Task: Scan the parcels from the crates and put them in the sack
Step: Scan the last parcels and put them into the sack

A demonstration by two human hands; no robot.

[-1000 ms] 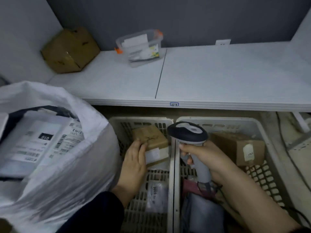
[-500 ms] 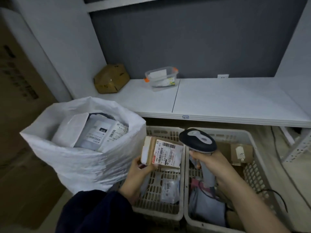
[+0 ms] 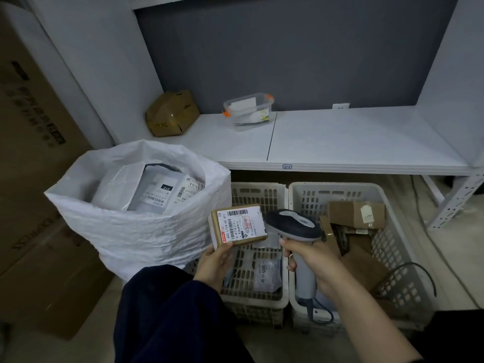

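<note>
A white woven sack (image 3: pixel 136 231), its mouth open and packed with labelled mailers (image 3: pixel 157 192), stands left of two slatted plastic crates. The left hand (image 3: pixel 214 265) grips a small brown parcel (image 3: pixel 238 226) by its lower edge, label up, above the left crate (image 3: pixel 259 187). Just beside it, the right hand (image 3: pixel 314 265) curls its fingers round the handle of a barcode scanner (image 3: pixel 293 224), over the right crate (image 3: pixel 335 185), which holds cardboard boxes (image 3: pixel 356 214).

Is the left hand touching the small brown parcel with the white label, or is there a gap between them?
Touching. The head view shows the left hand holding the parcel by its lower left corner, with the thumb over the parcel's lower edge.
</note>
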